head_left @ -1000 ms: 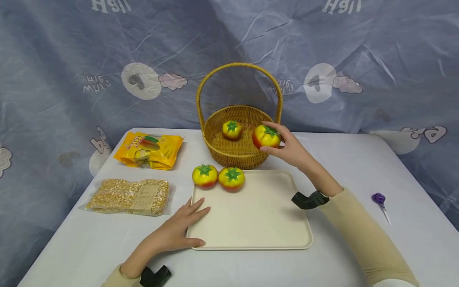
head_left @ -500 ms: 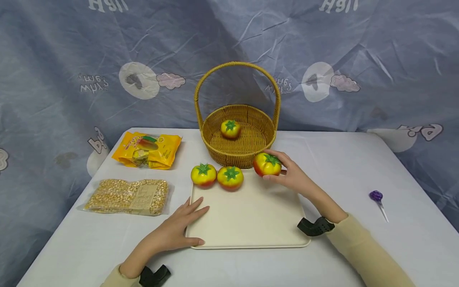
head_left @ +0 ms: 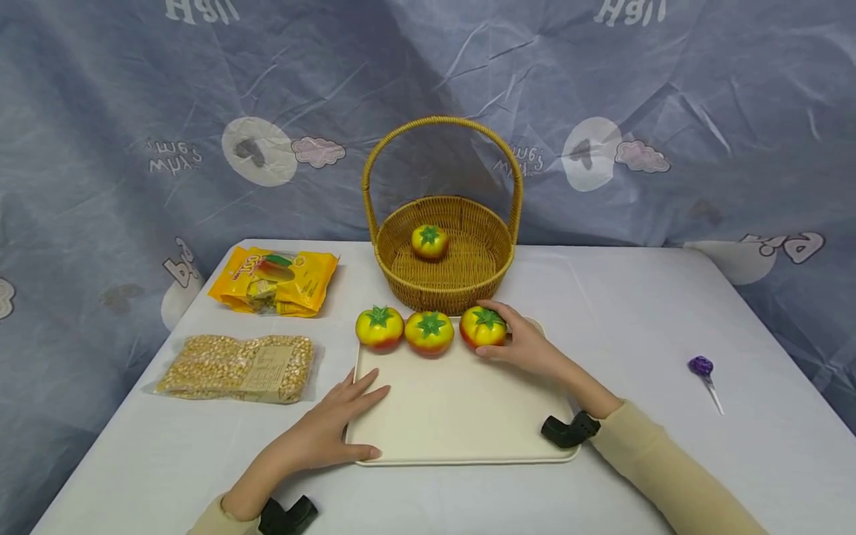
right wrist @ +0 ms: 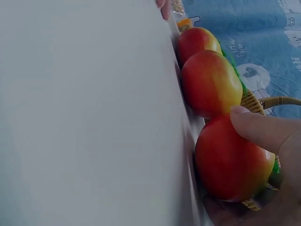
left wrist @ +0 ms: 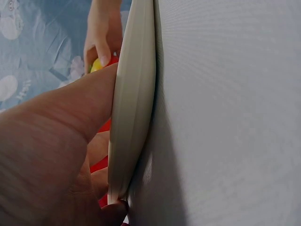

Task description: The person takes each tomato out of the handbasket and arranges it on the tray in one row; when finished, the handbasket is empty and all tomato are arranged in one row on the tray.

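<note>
My right hand (head_left: 524,342) grips a red-and-yellow toy tomato (head_left: 483,328) with a green leafy top, at the back right of the cream tray (head_left: 455,416). In the right wrist view, the thumb lies across the red side of this tomato (right wrist: 230,162). Two similar tomatoes stand to its left on the tray, a middle one (head_left: 429,333) and a left one (head_left: 380,328). My left hand (head_left: 328,427) rests on the tray's left edge with its fingers spread. The left wrist view has its thumb (left wrist: 89,101) over the tray rim (left wrist: 134,94).
Behind the tray stands a wicker basket (head_left: 444,290) with a tall handle and one tomato (head_left: 430,242) inside. To the left lie a yellow mango snack bag (head_left: 277,281) and a clear bag of corn kernels (head_left: 237,368). A purple lollipop (head_left: 702,366) lies far right.
My right hand has brought the tomato from over the basket's right side down and forward to the tray, then left towards the middle tomato. The left hand stays in place.
</note>
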The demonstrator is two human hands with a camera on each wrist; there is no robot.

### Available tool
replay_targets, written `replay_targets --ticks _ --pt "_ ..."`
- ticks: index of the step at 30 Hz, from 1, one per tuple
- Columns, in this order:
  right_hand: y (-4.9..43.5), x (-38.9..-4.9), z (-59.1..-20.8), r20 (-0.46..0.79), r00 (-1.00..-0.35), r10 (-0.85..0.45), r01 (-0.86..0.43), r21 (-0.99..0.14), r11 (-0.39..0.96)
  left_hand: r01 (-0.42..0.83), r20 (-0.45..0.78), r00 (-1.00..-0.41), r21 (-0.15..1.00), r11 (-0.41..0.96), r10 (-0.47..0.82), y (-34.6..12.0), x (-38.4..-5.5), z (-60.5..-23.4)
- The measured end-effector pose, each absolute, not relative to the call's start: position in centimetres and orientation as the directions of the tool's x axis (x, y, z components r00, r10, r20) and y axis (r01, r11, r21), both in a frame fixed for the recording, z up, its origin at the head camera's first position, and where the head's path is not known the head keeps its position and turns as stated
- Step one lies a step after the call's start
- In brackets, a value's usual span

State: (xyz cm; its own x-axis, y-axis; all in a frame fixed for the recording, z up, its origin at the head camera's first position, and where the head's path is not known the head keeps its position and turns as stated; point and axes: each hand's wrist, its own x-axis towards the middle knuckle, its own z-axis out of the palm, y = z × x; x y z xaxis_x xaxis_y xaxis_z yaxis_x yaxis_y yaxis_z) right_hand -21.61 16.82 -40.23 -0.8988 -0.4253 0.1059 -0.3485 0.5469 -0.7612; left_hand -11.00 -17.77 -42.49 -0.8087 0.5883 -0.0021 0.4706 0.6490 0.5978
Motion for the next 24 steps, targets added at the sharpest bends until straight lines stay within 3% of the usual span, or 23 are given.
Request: replay_targets --ticks 9,24 --pt "16.27 -21.74 -40.97 0.147 -0.891 -0.429 -0.369 -0.785 0.497 0.467 -0.001 -0.810 0.602 0.647 0.586 -17.73 -10.85 -42.43" --pt "16.22 -21.12 -40.83 0.166 -0.895 -0.415 -0.389 -0.747 0.539 0.471 0.012 -0.810 0.611 0.637 0.586 -17.69 -10.60 -42.61"
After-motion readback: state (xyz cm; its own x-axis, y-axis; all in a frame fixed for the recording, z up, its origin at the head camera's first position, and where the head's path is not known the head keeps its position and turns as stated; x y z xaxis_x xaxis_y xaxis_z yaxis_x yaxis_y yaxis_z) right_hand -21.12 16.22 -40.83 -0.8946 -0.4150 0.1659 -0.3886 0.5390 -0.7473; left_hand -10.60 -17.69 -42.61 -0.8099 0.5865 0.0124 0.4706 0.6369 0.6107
